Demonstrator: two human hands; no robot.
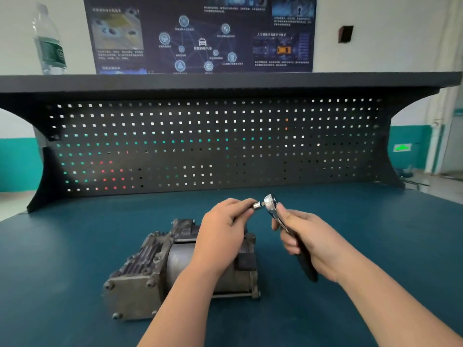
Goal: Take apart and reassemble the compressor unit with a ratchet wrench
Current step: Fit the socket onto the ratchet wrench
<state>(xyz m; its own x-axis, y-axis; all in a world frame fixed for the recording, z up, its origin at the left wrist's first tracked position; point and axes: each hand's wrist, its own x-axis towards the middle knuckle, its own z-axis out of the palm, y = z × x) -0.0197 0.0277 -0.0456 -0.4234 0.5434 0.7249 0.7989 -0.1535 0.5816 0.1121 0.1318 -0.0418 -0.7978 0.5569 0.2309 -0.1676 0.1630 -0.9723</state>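
Note:
A grey metal compressor unit point(150, 269) with cooling fins and corner bolts lies on the blue workbench point(75, 246), partly hidden behind my left forearm. My right hand point(308, 244) grips the dark handle of a ratchet wrench point(271, 204), whose chrome head points up and to the left above the bench. My left hand point(223, 229) pinches a small silver socket point(257, 205) at its fingertips and holds it against the drive side of the wrench head. Both hands hover above the compressor's right half.
A black pegboard back panel point(213, 144) rises behind the bench, with a shelf point(225, 80) on top. A plastic water bottle point(48, 43) stands on the shelf at the left. A dark poster point(203, 33) hangs on the wall.

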